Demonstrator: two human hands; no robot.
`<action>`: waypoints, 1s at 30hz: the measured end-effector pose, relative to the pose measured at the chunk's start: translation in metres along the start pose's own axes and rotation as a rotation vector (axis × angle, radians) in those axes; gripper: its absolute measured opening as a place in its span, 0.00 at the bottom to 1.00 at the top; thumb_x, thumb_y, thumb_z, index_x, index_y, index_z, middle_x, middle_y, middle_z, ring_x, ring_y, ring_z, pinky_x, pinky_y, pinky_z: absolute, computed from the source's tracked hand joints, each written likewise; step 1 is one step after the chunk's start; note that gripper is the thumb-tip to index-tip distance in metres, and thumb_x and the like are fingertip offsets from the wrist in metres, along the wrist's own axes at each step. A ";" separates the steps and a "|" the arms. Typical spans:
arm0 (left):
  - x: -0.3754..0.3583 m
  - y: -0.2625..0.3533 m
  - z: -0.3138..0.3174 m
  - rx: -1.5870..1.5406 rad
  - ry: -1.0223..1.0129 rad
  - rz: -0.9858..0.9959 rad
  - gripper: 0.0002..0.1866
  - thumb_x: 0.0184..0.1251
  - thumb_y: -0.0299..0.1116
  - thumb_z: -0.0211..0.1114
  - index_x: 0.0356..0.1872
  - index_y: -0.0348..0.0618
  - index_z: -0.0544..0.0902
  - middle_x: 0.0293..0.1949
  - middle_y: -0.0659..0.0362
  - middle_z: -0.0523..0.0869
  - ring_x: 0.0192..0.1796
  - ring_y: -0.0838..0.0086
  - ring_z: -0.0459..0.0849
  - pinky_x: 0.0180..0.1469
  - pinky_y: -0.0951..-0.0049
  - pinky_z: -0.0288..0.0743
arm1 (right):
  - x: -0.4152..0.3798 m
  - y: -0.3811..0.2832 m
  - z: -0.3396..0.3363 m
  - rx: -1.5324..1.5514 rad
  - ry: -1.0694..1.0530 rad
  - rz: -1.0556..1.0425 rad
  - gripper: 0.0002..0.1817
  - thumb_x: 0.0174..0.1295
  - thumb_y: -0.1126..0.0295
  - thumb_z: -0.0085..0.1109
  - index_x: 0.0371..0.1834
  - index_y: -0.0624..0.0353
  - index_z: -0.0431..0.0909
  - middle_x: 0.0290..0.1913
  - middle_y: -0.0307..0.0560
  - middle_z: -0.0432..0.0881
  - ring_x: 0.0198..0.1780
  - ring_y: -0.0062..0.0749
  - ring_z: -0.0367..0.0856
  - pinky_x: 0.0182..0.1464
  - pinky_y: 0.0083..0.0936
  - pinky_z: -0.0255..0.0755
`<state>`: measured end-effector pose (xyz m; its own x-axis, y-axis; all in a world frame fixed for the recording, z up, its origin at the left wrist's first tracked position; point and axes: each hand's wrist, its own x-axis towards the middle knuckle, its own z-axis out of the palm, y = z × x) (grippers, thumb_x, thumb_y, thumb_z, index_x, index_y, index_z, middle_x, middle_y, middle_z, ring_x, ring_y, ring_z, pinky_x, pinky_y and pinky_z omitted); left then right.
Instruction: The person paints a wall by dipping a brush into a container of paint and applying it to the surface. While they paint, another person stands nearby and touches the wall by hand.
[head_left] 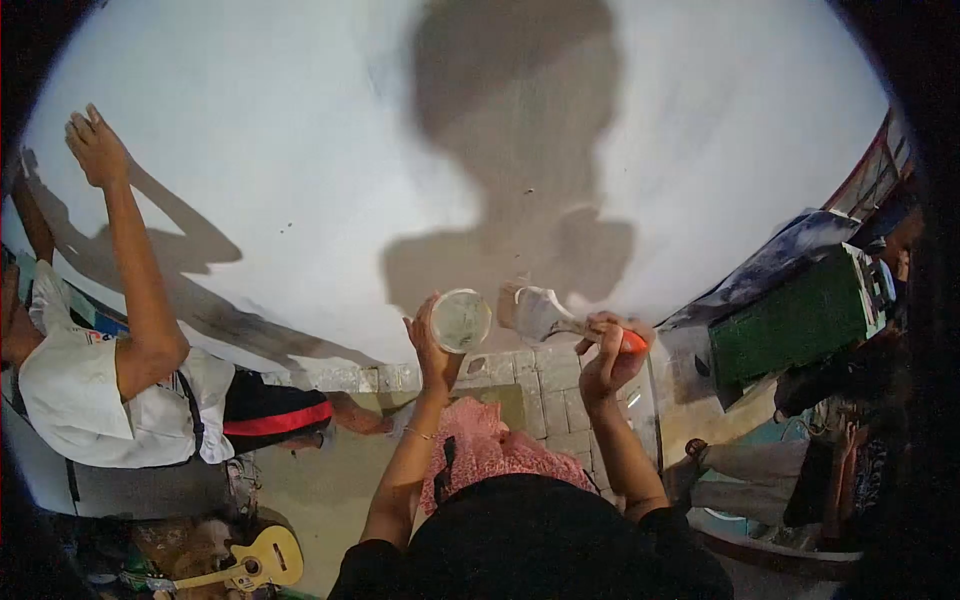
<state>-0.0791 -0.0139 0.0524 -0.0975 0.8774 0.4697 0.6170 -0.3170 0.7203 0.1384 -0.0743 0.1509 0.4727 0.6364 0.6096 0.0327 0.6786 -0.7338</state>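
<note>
My left hand (432, 352) is wrapped round a small round tub (461, 321), its pale, whitish inside facing up toward me. What the tub contains I cannot make out. In my right hand (607, 368) is a paintbrush (545, 314), gripped by its handle, which has an orange-red end. The brush's wide bristles point left toward the tub, with a gap between them. Both hands are in front of a white wall (300, 130), where the shadow of a head and shoulders falls.
At the left, a person in a white shirt (80, 400) raises an arm to the wall. A guitar (265, 562) lies low at the left. A green box-like piece (790, 320) stands at the right. Another person's legs (750, 480) show at lower right. Below are floor tiles (560, 400).
</note>
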 end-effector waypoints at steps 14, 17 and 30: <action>-0.064 -0.016 0.031 0.122 -0.003 0.191 0.39 0.57 0.49 0.68 0.66 0.47 0.60 0.64 0.53 0.69 0.69 0.60 0.63 0.72 0.45 0.29 | -0.070 0.007 0.025 -0.384 -0.416 0.102 0.13 0.59 0.77 0.59 0.48 0.61 0.74 0.41 0.56 0.82 0.39 0.42 0.83 0.41 0.28 0.76; -0.071 -0.020 0.033 0.065 0.010 0.163 0.44 0.48 0.48 0.73 0.66 0.49 0.61 0.65 0.56 0.68 0.69 0.61 0.64 0.72 0.43 0.30 | -0.070 0.009 0.020 -0.345 -0.309 0.325 0.09 0.63 0.75 0.56 0.45 0.62 0.74 0.33 0.49 0.81 0.32 0.29 0.79 0.35 0.23 0.73; -0.085 -0.093 0.058 -0.467 -0.067 -0.353 0.52 0.33 0.39 0.82 0.66 0.46 0.63 0.58 0.54 0.74 0.63 0.58 0.70 0.70 0.48 0.43 | -0.057 0.018 -0.008 -0.191 -0.076 0.408 0.10 0.71 0.74 0.45 0.50 0.66 0.71 0.43 0.49 0.81 0.32 0.18 0.76 0.32 0.15 0.71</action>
<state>-0.0828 -0.0384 -0.0845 -0.1759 0.9747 0.1381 0.1448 -0.1131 0.9830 0.1192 -0.1016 0.1005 0.4150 0.8676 0.2740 0.0222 0.2914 -0.9563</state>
